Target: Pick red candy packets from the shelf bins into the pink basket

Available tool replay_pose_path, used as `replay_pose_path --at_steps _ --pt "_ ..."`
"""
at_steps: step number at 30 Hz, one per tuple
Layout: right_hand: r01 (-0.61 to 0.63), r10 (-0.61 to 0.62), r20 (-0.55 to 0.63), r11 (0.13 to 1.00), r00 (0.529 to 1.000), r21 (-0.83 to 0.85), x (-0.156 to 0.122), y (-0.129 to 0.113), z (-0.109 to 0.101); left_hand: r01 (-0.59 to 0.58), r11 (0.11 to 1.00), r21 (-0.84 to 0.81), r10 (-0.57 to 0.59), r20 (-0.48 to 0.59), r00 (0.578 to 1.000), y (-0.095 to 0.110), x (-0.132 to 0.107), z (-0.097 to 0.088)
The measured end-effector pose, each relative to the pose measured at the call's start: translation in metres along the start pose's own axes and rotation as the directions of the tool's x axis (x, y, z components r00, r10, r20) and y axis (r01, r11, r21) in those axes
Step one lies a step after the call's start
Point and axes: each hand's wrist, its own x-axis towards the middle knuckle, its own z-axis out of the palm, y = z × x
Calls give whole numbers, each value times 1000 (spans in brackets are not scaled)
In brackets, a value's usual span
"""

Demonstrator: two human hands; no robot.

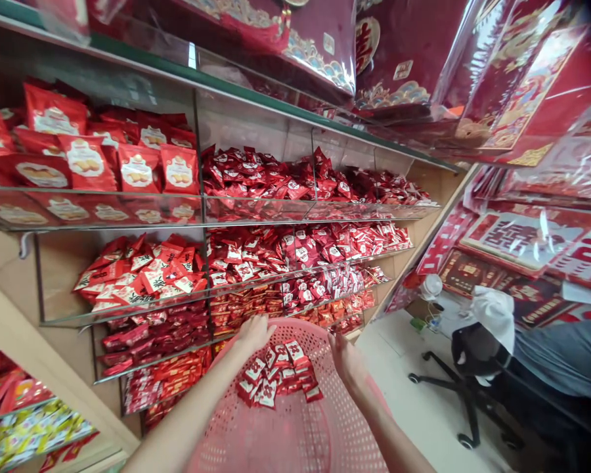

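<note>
A pink perforated plastic basket [295, 447] is between my two hands, tilted so that I look down into it. My left hand [255, 333] is closed over its far left rim. On the far right rim, my right hand [347, 360] grips the edge, its fingers partly hidden. Several small red-and-white wrapped packets [278, 373] lie in a loose heap against the far inner wall. In front of the basket, shelf bins hold similar red packets [249, 253].
Glass-fronted shelves [246, 213] run across the front, with larger red packets [86, 157] at upper left. Red gift bags [300, 39] overhang above. At right are a wheeled chair base [467, 394], a seated person [561, 361] and stacked red printed goods [517, 240].
</note>
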Motion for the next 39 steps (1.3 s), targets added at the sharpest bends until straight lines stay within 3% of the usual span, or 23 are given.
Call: replay_pose_path --at_steps 7,12,14,16,19,21,24,26,29,31,35,39 --pt "44 -44 3 999 999 4 30 7 -4 -23 1000 19 25 -150 988 15 19 15" --pt "99 -102 77 994 992 44 50 18 5 57 997 45 -51 -119 992 21 28 16" --pt "145 -146 22 989 989 26 55 18 9 82 995 59 -75 -108 991 23 31 16" --pt "232 -228 -116 972 967 28 55 12 12 108 992 72 -100 -111 989 25 33 18" --pt "518 -484 -242 849 841 103 45 -8 14 129 988 84 -115 -160 980 29 34 24" --pt "717 -690 -196 678 697 164 31 -23 19 141 986 85 -122 -200 972 31 34 28" --pt "856 -864 -80 474 497 207 10 -36 35 166 982 89 -143 -226 964 34 32 32" --pt "889 -905 -17 415 426 193 -1 -36 50 178 979 96 -151 -236 960 36 32 32" --pt "921 -932 29 363 363 141 -8 -30 67 179 977 114 -146 -253 957 38 34 31" --pt "924 -931 32 365 364 116 -8 -27 72 172 977 125 -137 -250 958 39 35 29" --pt "889 -896 40 444 443 108 -7 -28 69 155 981 118 -124 -235 964 39 38 28" --pt "873 -880 12 472 475 125 -9 -30 67 159 981 111 -129 -233 964 39 38 30"
